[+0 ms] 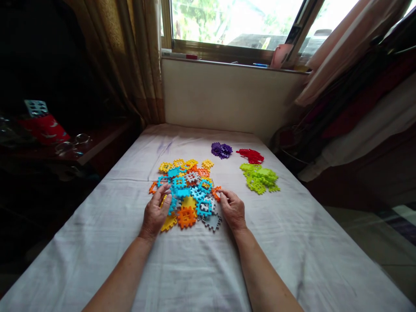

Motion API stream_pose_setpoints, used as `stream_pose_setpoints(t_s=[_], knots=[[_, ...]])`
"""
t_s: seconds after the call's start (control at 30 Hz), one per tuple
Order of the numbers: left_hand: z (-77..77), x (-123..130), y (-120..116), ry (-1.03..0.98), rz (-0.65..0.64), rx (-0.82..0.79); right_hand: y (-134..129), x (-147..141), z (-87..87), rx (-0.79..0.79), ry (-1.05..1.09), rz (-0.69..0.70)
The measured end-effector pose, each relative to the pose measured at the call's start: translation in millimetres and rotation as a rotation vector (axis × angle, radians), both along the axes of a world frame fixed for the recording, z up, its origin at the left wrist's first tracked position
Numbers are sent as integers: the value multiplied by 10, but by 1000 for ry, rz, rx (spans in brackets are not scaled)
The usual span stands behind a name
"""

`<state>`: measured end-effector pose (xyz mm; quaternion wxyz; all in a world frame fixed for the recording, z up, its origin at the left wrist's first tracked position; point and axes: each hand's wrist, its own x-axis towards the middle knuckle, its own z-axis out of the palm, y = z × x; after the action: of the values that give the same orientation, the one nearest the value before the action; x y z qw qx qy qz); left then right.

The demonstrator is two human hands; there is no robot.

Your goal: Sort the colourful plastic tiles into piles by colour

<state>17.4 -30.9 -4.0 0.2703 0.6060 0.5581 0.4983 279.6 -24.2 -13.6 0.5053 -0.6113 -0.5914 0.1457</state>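
And we're live, clock centred on the mixed pile (183, 192), 12 twd the window (227, 21)! R hand (233, 210) is in at approx 4, thumb & fingertips pinching an orange pc (216, 193) at the pile's 3 o'clock edge. L hand (157, 213) at 8, fingers loosely curled at the pile's edge, thumb apart from them, a bit of yellow showing btwn; can't tell if it's gripped.

Pile's a proper jumble, toothed flat pcs overlapping: blue thru the middle, yellow along 11 to 12, a bright orange frame (186, 217) at 6, a yellow pc (169, 222) at 7, a grey pc (212, 222) at 5. All of it on the pale sheet (195, 277).

Sorted by colour off to the R: purple pile (221, 150) at 1, red pile (250, 156) at 2, green pile (260, 177) just short of 3, near the red.

Further out, glasses (74, 144) at 10 on a dark side table (97, 141), w/ a red patterned pouch (45, 129) just beside. Gold curtain (130, 56) hangs at 11, clothes (367, 112) at 2.
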Motion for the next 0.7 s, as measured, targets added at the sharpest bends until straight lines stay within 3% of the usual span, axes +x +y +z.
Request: stream_pose_setpoints(t_s=[0.07, 0.23, 0.43, 0.53, 0.7], knots=[[43, -18, 14, 5, 59, 21, 17, -2, 14, -6, 4, -2], [140, -111, 77, 268, 142, 194, 81, -1, 17, -6, 22, -22], [90, -171, 115, 229, 115, 37, 112, -1, 5, -31, 64, -33], [84, -189, 106, 291, 57, -25, 110, -6, 11, -32, 79, -14], [109, -228, 37, 647, -98, -18, 129, 25, 17, -37, 145, -49]])
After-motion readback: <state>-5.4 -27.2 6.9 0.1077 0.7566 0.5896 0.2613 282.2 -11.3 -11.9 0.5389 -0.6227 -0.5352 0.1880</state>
